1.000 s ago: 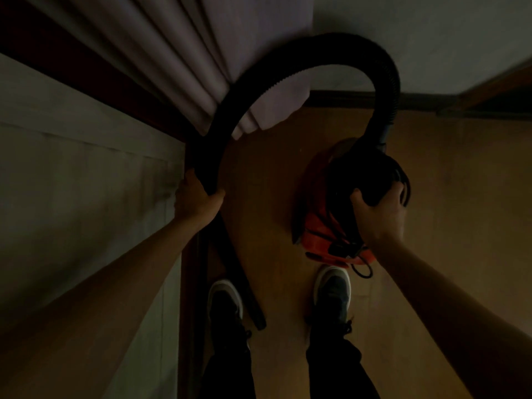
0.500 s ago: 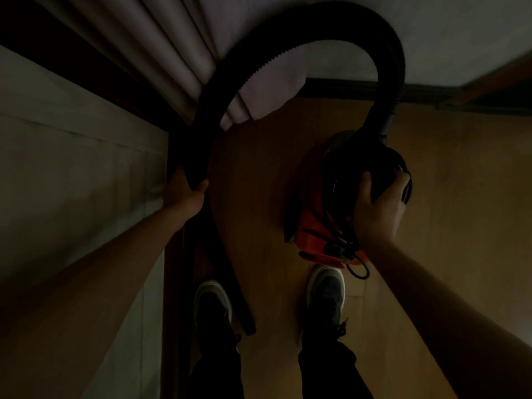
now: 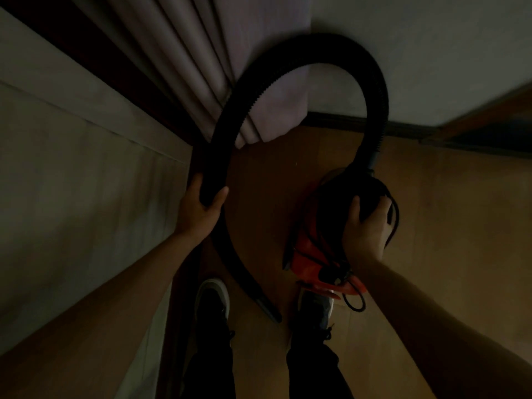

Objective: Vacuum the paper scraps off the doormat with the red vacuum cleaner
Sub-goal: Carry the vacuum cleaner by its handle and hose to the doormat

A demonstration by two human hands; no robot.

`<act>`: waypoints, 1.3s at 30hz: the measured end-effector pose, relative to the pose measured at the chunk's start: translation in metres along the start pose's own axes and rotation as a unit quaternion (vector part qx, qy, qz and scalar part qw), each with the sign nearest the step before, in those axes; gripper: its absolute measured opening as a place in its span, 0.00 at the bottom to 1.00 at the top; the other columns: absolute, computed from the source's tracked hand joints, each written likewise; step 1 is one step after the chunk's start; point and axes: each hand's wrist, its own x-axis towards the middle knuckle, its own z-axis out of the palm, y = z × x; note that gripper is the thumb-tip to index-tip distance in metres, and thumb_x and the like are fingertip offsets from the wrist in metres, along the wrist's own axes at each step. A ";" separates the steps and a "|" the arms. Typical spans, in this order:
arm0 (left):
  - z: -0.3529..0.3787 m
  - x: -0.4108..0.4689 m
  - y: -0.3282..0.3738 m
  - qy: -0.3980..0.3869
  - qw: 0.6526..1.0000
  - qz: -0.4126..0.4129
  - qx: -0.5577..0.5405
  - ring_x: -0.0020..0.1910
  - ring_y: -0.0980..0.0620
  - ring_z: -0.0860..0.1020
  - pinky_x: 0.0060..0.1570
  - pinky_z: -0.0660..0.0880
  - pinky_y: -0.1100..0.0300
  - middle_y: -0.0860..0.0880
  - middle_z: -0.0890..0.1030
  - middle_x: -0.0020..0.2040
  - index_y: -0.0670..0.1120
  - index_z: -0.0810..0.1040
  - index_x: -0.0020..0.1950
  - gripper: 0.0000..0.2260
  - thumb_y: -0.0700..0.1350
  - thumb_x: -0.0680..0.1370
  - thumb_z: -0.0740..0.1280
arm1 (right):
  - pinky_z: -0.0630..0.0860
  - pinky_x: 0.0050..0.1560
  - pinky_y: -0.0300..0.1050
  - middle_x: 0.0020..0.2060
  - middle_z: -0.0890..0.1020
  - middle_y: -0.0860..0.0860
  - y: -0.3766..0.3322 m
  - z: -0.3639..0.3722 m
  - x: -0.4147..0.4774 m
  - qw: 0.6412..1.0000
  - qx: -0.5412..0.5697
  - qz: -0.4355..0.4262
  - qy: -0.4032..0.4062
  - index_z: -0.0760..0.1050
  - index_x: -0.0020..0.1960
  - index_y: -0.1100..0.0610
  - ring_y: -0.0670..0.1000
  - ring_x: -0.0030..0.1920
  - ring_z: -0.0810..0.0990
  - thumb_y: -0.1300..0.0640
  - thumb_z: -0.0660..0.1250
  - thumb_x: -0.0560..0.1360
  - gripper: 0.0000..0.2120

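Observation:
The red vacuum cleaner (image 3: 309,249) hangs just above the wooden floor in front of my right foot. My right hand (image 3: 365,228) is closed around its black top handle. A black ribbed hose (image 3: 288,67) arches from the vacuum's front up and over to the left. My left hand (image 3: 200,210) grips the hose where it comes down. Below that hand the hose ends in a dark nozzle (image 3: 266,306) between my feet. No doormat or paper scraps show in the dim head view.
A pale wall panel (image 3: 72,182) runs along the left. A light curtain (image 3: 230,67) hangs at the top centre above a dark baseboard (image 3: 403,126). A loop of black power cord (image 3: 355,302) dangles from the vacuum's rear. My shoes (image 3: 211,303) stand on the wooden floor (image 3: 460,240).
Both hands keep their holds. The vacuum and hose have shifted slightly right and lower in view, and the nozzle has swung right to lie between my feet.

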 end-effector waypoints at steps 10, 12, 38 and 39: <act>-0.026 -0.065 0.067 0.003 1.000 0.017 0.001 0.60 0.48 0.78 0.61 0.76 0.49 0.47 0.78 0.64 0.48 0.66 0.73 0.30 0.63 0.76 0.63 | 0.67 0.24 0.38 0.34 0.71 0.46 -0.054 -0.087 -0.038 0.998 -0.033 -0.052 -0.032 0.65 0.65 0.61 0.44 0.29 0.72 0.50 0.58 0.82 0.17; -0.030 -0.079 0.083 0.010 1.000 0.027 -0.007 0.56 0.50 0.79 0.59 0.77 0.51 0.48 0.79 0.61 0.47 0.68 0.71 0.28 0.62 0.77 0.63 | 0.67 0.22 0.39 0.34 0.72 0.48 -0.063 -0.106 -0.044 0.997 -0.044 -0.057 -0.027 0.65 0.64 0.61 0.46 0.29 0.73 0.50 0.58 0.82 0.17; -0.164 -0.272 0.277 0.058 0.980 0.184 -0.044 0.48 0.53 0.77 0.46 0.74 0.60 0.51 0.78 0.55 0.50 0.69 0.70 0.18 0.55 0.82 0.61 | 0.74 0.24 0.47 0.32 0.73 0.49 -0.185 -0.319 -0.217 0.981 -0.015 -0.185 0.061 0.65 0.64 0.61 0.51 0.28 0.75 0.49 0.58 0.82 0.18; -0.170 -0.285 0.286 0.062 0.979 0.191 -0.043 0.50 0.51 0.78 0.48 0.75 0.58 0.50 0.78 0.56 0.49 0.68 0.70 0.19 0.55 0.82 0.61 | 0.73 0.24 0.46 0.33 0.72 0.48 -0.191 -0.330 -0.227 0.980 -0.012 -0.188 0.065 0.65 0.65 0.61 0.50 0.28 0.75 0.49 0.57 0.82 0.18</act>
